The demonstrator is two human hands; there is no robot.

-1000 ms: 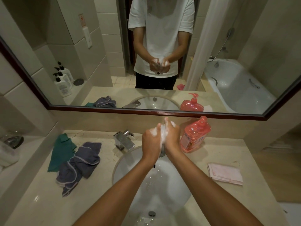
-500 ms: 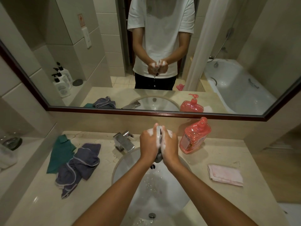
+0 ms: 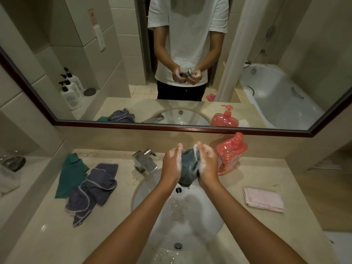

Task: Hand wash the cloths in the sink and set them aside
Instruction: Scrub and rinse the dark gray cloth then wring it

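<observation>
The soapy hands, pressed tight together a moment ago, have parted, left hand [image 3: 172, 164] and right hand [image 3: 206, 164] gripping the grey cloth [image 3: 188, 168] over the sink [image 3: 144, 189], scrubbing seemingly unfinished.

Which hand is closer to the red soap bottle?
The right hand. It holds the soapy grey cloth right beside the red soap bottle, almost touching it. The left hand is on the cloth's other side, nearer the faucet.

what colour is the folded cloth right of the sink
Pale pink folded cloth, seen in the head view.
</observation>
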